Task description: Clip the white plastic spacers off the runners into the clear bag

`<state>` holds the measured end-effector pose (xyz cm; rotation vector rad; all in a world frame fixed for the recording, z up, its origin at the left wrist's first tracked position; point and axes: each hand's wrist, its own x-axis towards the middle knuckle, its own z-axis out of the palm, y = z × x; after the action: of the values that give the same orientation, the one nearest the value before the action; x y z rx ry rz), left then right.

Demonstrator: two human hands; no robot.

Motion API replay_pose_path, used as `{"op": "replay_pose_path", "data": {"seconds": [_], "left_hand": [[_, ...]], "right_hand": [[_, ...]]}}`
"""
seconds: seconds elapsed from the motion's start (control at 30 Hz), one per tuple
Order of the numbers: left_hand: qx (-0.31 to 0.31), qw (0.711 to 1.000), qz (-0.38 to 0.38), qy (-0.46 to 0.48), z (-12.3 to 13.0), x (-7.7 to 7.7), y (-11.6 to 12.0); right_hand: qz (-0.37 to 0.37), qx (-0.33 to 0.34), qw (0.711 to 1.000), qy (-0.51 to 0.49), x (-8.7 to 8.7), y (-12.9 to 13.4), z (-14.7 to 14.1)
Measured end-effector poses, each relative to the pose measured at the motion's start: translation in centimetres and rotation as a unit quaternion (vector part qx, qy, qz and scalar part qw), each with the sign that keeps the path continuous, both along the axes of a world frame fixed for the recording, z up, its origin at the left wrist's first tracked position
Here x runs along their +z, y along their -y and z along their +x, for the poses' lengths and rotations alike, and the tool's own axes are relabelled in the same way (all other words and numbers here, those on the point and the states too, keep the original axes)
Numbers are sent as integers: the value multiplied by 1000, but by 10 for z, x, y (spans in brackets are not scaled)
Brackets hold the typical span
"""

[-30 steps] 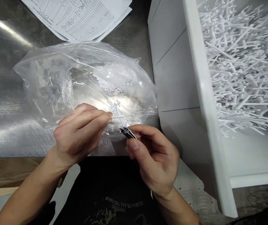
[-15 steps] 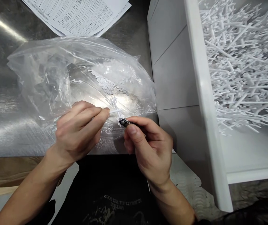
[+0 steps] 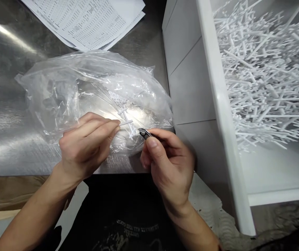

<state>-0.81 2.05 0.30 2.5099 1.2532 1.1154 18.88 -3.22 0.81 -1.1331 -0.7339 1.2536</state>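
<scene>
My left hand (image 3: 89, 143) pinches one end of a white branched plastic piece (image 3: 125, 122) above a clear plastic bag (image 3: 52, 69). Just right of that piece's cross arms, my right hand (image 3: 165, 157) is wrapped round small black nippers (image 3: 144, 133), whose jaws point left and do not touch the piece. Inside or under the clear film lies a pile of tiny white parts (image 3: 116, 97), and a few more (image 3: 86, 94) sit to its left. The bag is spread on a metal table (image 3: 3, 111).
Printed sheets (image 3: 86, 21) lie at the top of the table. On the right stands a white bin (image 3: 217, 87) full of white plastic sticks (image 3: 267, 76). Brown material (image 3: 10, 191) shows below the table's front edge at the left.
The nippers in my right hand have moved slightly right, away from the white piece. My left hand has shifted a little left with the piece, and the whole view has shifted slightly.
</scene>
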Motion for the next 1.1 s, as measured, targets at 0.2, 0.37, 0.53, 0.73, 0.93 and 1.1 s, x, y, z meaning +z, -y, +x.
{"op": "replay_pose_path", "data": {"seconds": [0.2, 0.37, 0.53, 0.73, 0.93, 1.1], "left_hand": [[-20, 1000, 0, 23, -2, 3, 3], [-24, 999, -21, 27, -5, 2, 4], [-29, 999, -33, 15, -6, 3, 4], [-27, 999, 6, 24, -1, 1, 0], [-24, 998, 37, 48, 4, 1, 6], [-57, 997, -13, 49, -9, 23, 61]], "right_hand": [[2, 10, 999, 36, 2, -1, -1], [9, 15, 998, 60, 1, -1, 1], [11, 13, 998, 67, 0, 0, -1], [-3, 3, 999, 46, 2, -4, -4], [18, -44, 999, 25, -8, -4, -1], [32, -83, 994, 56, -3, 1, -1]]}}
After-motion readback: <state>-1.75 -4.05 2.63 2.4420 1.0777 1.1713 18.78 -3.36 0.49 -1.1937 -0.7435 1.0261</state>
